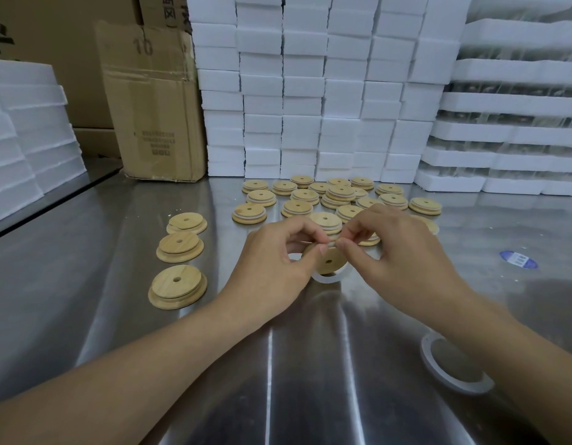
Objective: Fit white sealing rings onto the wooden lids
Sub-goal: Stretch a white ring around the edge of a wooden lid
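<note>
Ring [326,279] pinched onto lid [328,261] by left hand [275,258], right hand [400,248] — ringed lids [341,192] crowd behind.

I see my left grip [272,256] and right grip [398,248] both pinching a white ring [330,278] at the top edge of a tilted wooden lid [329,261] over the steel surface [310,348]. Three bare lids [178,285] lie to the left, and ringed lids [305,195] cluster beyond.

Tan lid [328,260], white ring [326,278]
</note>
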The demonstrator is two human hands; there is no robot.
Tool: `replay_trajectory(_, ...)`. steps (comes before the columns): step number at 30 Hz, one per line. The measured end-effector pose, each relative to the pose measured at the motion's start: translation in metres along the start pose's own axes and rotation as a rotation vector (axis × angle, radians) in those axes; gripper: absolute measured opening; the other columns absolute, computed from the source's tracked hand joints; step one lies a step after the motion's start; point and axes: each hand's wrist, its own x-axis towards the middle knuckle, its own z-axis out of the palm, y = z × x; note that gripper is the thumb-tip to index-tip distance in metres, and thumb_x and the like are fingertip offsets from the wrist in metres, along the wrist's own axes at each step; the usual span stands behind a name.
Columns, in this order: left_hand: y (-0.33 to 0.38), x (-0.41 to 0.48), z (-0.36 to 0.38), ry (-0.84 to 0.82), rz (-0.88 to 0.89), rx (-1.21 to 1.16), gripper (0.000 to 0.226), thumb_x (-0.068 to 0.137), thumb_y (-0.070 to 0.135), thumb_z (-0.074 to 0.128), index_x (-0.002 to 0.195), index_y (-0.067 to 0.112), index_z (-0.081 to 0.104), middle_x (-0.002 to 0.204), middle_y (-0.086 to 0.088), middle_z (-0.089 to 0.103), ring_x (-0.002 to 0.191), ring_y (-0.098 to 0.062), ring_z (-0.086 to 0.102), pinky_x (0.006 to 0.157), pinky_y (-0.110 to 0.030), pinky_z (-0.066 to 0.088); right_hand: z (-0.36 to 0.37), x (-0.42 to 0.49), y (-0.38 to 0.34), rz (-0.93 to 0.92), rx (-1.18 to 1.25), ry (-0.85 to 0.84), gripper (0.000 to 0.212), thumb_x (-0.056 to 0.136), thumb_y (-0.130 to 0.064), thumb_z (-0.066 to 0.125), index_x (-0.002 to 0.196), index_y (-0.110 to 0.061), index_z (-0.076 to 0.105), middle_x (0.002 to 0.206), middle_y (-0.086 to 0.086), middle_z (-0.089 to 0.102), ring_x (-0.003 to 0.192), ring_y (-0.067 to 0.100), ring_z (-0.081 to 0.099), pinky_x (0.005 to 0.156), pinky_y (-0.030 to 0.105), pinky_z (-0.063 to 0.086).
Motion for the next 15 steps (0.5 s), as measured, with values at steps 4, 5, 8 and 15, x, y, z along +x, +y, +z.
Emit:
replay_trajectory(4, 0.0001, 0.0009, -0.0003, 0.001, 0.006, -0.018, 0.017, 0.096, 0.006, 0.074, 0.094, 0.023, 0.074, 0.097, 0.008, 0.079, 0.095, -0.008, 0.077, 0.085, -0.028, 0.061, 0.002, 0.0, 0.0017, 0.076, 0.189, -0.014, 0.007, 0.092, -0.029, 0.073, 0.085, -0.03, 0.07, 0.089, -0.014, 0.071, 0.091, 0.005, 0.065, 0.085, 0.032, 0.052)
replay_trajectory(5, -0.0002, 0.0013, -0.0005, 0.006, 0.01, -0.026, 0.017, 0.096, 0.005, 0.074, 0.094, 0.022, 0.074, 0.097, 0.008, 0.078, 0.095, -0.01, 0.078, 0.087, -0.029, 0.062, 0.0024, -0.0003, 0.0017, 0.082, 0.234, -0.026, 0.008, 0.093, -0.027, 0.074, 0.087, -0.03, 0.07, 0.09, -0.014, 0.072, 0.093, 0.004, 0.067, 0.086, 0.03, 0.053)
replay_trajectory(8, -0.001, 0.0022, -0.0014, 0.019, 0.018, -0.034, 0.016, 0.098, 0.005, 0.071, 0.099, 0.021, 0.075, 0.099, 0.009, 0.077, 0.094, -0.011, 0.078, 0.086, -0.028, 0.062, 0.0047, -0.0008, 0.001, 0.074, 0.326, -0.045, 0.007, 0.096, -0.025, 0.075, 0.094, -0.029, 0.07, 0.092, -0.015, 0.075, 0.095, 0.004, 0.071, 0.086, 0.028, 0.056)
replay_trajectory(15, -0.0004, 0.0004, -0.002, 0.001, 0.091, 0.034, 0.023, 0.098, 0.014, 0.072, 0.11, 0.033, 0.079, 0.107, 0.019, 0.077, 0.105, -0.006, 0.074, 0.089, -0.022, 0.061, 0.0091, 0.0008, 0.0019, 0.199, 0.45, -0.04, 0.009, 0.094, -0.019, 0.077, 0.088, -0.024, 0.075, 0.087, -0.011, 0.077, 0.089, 0.008, 0.073, 0.083, 0.044, 0.06)
